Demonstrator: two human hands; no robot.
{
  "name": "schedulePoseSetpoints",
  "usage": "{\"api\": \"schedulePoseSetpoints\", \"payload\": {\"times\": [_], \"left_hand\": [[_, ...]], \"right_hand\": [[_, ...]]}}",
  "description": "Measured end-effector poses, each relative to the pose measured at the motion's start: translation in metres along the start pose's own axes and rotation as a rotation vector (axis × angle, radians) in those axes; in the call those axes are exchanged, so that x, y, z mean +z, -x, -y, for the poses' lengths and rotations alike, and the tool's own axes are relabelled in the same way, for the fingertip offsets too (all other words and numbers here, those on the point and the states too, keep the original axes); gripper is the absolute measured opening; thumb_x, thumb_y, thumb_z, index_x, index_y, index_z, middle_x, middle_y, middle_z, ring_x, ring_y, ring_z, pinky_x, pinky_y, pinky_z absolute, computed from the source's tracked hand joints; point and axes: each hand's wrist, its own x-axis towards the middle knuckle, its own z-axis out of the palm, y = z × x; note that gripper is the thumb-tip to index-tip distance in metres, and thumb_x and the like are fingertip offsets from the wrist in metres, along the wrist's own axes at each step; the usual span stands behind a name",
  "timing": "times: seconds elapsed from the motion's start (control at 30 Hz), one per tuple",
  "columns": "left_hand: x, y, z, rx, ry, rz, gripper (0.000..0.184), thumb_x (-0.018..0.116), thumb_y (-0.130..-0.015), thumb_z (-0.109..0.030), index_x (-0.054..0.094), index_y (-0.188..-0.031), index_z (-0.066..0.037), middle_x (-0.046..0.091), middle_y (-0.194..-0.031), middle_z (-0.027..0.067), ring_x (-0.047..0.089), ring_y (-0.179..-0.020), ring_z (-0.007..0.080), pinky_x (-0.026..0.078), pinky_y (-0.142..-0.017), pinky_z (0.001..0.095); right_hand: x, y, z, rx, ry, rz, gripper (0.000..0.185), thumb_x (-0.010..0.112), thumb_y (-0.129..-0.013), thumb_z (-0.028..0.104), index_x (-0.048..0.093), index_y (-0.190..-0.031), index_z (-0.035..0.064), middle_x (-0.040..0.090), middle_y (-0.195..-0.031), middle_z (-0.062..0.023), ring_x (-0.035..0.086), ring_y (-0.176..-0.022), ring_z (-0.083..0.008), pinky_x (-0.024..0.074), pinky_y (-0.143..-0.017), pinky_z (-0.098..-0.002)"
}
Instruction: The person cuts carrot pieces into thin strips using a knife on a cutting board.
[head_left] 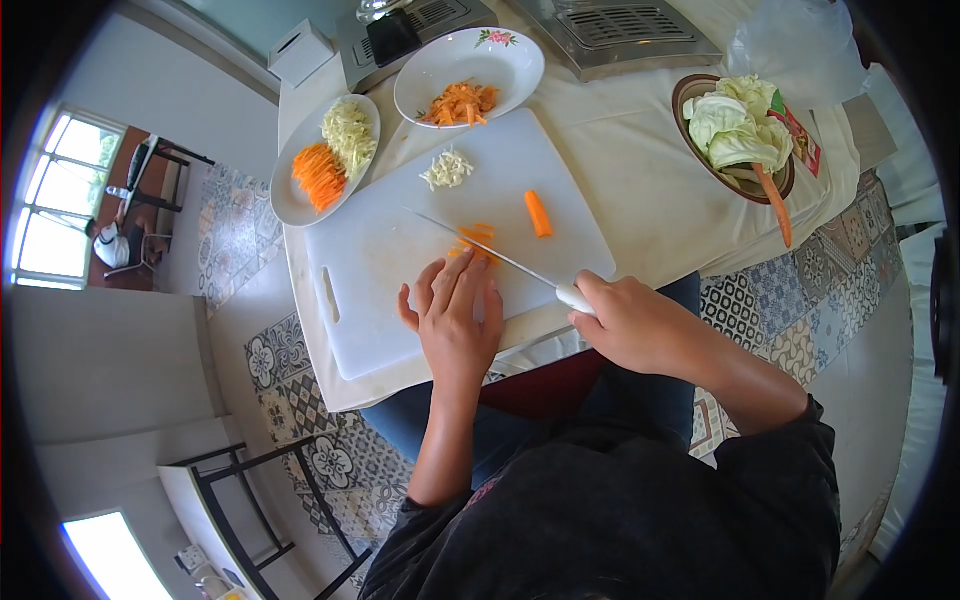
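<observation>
My right hand (625,320) is wrapped round the white handle of a knife (490,254), whose blade crosses cut carrot strips (477,240) on the white cutting board (360,330). Just below the blade, my left hand (458,310) presses its fingertips on the carrot strips, thumb apart. A carrot piece (538,214) lies to the right of the blade. Further up the board is a small pile of chopped pale vegetable (447,169). At the board's upper left, an oval plate (285,205) holds shredded carrot and cabbage. Behind the board, a flowered plate (420,75) holds orange shreds.
A brown-rimmed bowl (687,130) with cabbage and a carrot stands at the right, beside a red packet (803,145). Two metal stoves (620,35) line the far side. A plastic bag (800,50) lies at the upper right. Another person (112,245) sits far left.
</observation>
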Motion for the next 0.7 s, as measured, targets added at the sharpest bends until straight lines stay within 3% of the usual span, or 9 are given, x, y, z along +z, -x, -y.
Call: {"api": "schedulePoseSetpoints", "payload": {"times": [0.7], "left_hand": [[-0.002, -0.001, -0.001, -0.019, 0.009, 0.026, 0.025, 0.071, -0.083, -0.016, 0.07, -0.108, -0.015, 0.069, -0.118, -0.0019, 0.057, -0.118, 0.0231, 0.021, -0.113, 0.0493]], "right_hand": [[-0.008, -0.001, 0.008, 0.011, -0.036, -0.042, 0.026, 0.058, -0.096, 0.017, 0.047, -0.092, -0.0056, 0.062, -0.07, -0.0269, 0.062, -0.068, -0.0471, 0.0467, -0.061, -0.0501]]}}
